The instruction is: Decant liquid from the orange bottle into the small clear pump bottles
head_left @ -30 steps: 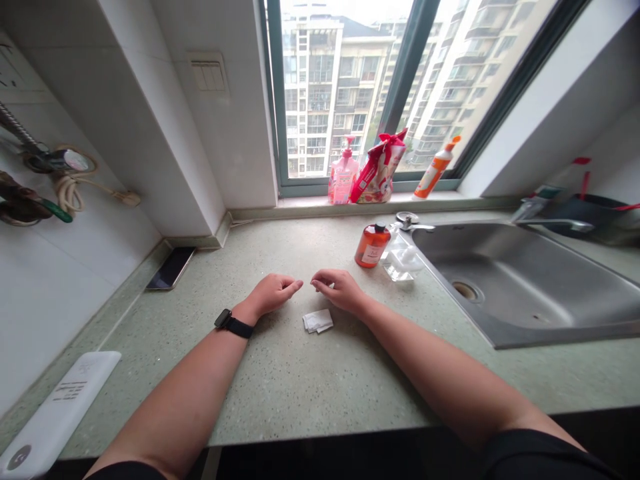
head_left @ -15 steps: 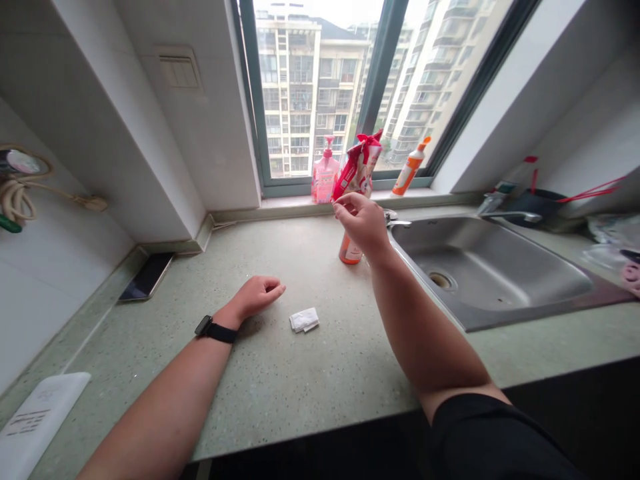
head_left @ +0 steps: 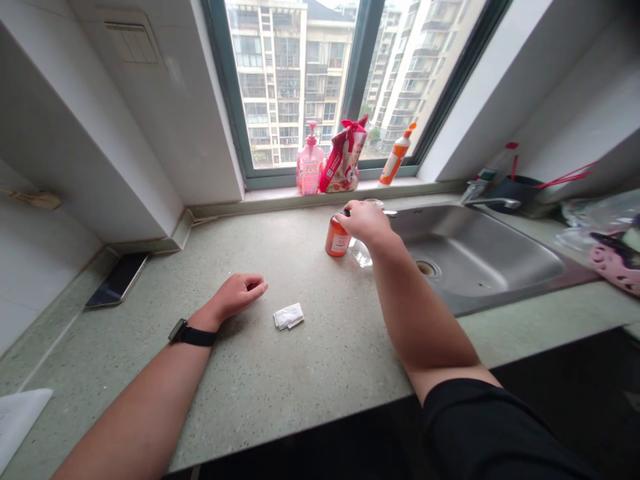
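Now the right hand (head_left: 369, 223) had reached the red bottle (head_left: 337, 240), far right, bringing it within grasp, its hold unclear, while the left hand (head_left: 239, 296) lay loosely closed, near left.

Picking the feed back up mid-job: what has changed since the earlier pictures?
The right hand has moved forward and right, from beside the left hand to the top of the orange bottle on the counter; grip unclear. Left hand, white tissue and bottle stayed put.
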A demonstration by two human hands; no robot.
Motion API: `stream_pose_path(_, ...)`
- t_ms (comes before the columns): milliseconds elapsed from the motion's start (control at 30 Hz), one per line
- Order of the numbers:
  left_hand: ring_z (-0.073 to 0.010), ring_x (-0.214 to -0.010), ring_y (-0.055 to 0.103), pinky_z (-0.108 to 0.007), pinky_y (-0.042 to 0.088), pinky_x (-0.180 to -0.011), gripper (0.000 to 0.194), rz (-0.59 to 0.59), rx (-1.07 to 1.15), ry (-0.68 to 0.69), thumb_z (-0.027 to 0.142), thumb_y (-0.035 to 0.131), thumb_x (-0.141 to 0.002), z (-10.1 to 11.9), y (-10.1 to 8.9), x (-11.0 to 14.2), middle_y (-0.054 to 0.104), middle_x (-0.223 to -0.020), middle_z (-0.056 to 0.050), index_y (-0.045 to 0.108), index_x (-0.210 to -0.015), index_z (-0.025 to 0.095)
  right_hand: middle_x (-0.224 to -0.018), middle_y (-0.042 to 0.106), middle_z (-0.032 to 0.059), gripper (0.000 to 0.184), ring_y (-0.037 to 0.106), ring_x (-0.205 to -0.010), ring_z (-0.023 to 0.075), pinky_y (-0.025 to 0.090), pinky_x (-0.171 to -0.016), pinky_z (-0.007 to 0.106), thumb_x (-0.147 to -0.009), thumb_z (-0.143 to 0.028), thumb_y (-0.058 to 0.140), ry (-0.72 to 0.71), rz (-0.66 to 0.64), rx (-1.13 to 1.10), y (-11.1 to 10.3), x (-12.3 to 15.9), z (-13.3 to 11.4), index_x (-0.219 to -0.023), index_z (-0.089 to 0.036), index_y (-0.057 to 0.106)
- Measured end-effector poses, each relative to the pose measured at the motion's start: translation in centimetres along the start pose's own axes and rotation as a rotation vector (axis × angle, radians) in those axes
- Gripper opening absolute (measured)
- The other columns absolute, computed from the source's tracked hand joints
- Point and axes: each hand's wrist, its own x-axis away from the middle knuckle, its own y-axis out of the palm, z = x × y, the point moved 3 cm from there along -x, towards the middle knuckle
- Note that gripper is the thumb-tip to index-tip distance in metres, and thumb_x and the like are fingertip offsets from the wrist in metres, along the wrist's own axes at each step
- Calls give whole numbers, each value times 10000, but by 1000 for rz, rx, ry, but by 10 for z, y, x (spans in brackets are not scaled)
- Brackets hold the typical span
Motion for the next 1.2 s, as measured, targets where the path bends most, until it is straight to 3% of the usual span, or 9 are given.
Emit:
stream_pose_path(167,-129,-617,411,-279,309,-611,453,29,12,15,547,556,-954,3,-3,3,427,-627,42,500,-669,199,-1165,792,191,352,726,-1039,305,538,-840,385,-955,-418,702,-28,0,48,3,5,-11,-1195,-164,747)
stream_pose_path(333,-184,-787,609,-312,504,-741,385,328,58,136,558,678,-957,7,-11,7,649,-888,-21,677,-1088,196,-1095,794,134,280,687,-984,275,461,-759,347,-994,-455,643,-241,-46,-75,-3,33,-47,-1110,-209,712)
stream_pose_path(433,-257,-1042,671,-418,571,-938,565,453,-8,266,602,763,-925,8,-12,10,686,-1170,-107,626,-1306,208,-1022,786,84,153,652,-908,236,396,-704,322,-985,-378,637,-392,-115,-149,0,57,-75,-1019,-233,671)
stream_pose_path(600,-339,-1269,643,-541,536,-1116,916,521,-132,358,703,829,-844,13,-10,15,613,-1432,-179,463,-1537,230,-938,762,49,116,612,-806,199,352,-664,316,-980,-348,644,-585,-179,-238,15,88,-104,-948,-241,612)
stream_pose_path(700,-348,-1322,622,-543,514,-1146,867,519,-163,379,672,827,-867,18,-9,16,625,-1432,-174,468,-1527,239,-921,764,46,83,616,-788,194,361,-674,321,-981,-315,657,-643,-196,-264,22,96,-110,-983,-239,624)
stream_pose_path(867,-321,-1240,650,-502,540,-1085,706,540,-201,345,586,818,-908,22,-10,16,663,-1355,-144,527,-1454,245,-913,777,55,115,635,-789,208,372,-681,331,-971,-345,692,-646,-182,-252,26,98,-112,-994,-243,644)
stream_pose_path(1200,-323,-1188,649,-505,489,-1077,712,602,-335,282,616,800,-908,23,-11,17,691,-1303,-127,544,-1461,247,-998,782,98,103,659,-865,236,365,-711,338,-1014,-318,666,-640,-178,-158,28,96,-117,-982,-229,627)
